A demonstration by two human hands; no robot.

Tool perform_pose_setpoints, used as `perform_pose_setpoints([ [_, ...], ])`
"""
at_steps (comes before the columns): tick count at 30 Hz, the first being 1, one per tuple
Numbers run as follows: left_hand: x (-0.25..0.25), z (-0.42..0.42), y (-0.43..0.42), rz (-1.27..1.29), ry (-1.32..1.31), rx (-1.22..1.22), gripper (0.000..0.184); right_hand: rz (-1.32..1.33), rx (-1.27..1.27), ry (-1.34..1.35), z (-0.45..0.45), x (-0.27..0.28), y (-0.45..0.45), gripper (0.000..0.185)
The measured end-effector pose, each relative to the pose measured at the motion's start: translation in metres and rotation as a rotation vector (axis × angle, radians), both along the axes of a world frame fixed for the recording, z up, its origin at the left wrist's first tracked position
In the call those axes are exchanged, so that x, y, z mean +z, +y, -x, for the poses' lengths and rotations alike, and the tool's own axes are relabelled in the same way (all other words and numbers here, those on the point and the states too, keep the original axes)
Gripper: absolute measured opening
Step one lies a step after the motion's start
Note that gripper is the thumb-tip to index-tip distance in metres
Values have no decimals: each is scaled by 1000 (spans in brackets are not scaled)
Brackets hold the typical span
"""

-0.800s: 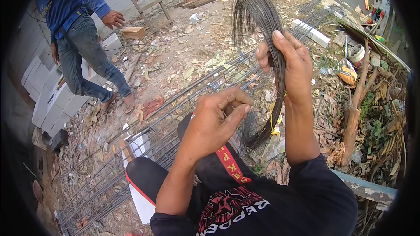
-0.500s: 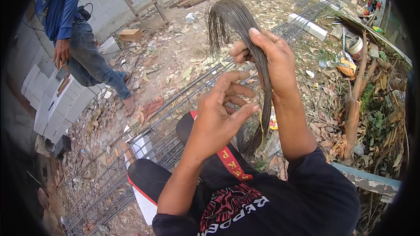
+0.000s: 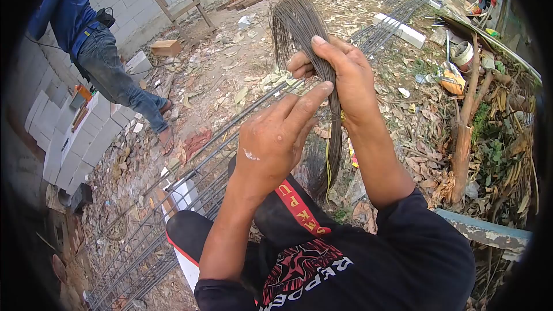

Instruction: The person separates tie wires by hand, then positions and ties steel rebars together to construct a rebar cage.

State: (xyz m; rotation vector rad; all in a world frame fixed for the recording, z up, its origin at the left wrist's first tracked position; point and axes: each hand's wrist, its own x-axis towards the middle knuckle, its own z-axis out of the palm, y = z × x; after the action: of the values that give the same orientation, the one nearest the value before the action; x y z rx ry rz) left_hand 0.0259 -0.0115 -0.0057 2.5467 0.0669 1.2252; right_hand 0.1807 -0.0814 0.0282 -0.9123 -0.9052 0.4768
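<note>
1 wire bndl [image 3: 298, 18] in R hand [image 3: 349, 74], bucket [image 3: 466, 63] contents unclear

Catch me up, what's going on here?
Seated person's right hand holds a bent bundle of thin dark wires upright; the left hand has a fingertip at its side, grip unclear. Steel bar frames lie on the ground beside them. A co-worker in blue stands near stacked blocks.
</note>
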Motion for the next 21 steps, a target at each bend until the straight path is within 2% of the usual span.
perform_pose_setpoints([
  [2,10,0,-4,-123,54,23,57,0,21,22,1,1,-1,28],
  [6,9,-1,1,-116,32,3,57,-7,89,80,-4,-1,1,28],
  [9,8,-7,2,-172,-1,39,46,25,87,114,-5,-4,3,29],
  [11,6,-17,12,-293,-269,116,34,32,111,143,4,-2,0,30],
  [12,5,-15,14,-300,-280,137,34,37,138,168,10,0,-1,30],
  [14,7,-5,17,-267,-250,334,19,-15,141,134,17,3,-1,30],
  [15,7,0,13,-286,-257,347,19,-58,114,124,18,5,1,30],
  [17,-4,10,-10,341,28,227,18,-100,94,98,18,9,5,29],
  [18,-8,11,-24,341,37,225,18,-67,72,58,16,10,7,29],
  [20,-14,13,-49,1222,-104,-359,26,-59,69,24,17,10,14,29],
  [21,-25,15,-52,1041,-65,-297,37,-52,87,20,17,9,17,29],
])
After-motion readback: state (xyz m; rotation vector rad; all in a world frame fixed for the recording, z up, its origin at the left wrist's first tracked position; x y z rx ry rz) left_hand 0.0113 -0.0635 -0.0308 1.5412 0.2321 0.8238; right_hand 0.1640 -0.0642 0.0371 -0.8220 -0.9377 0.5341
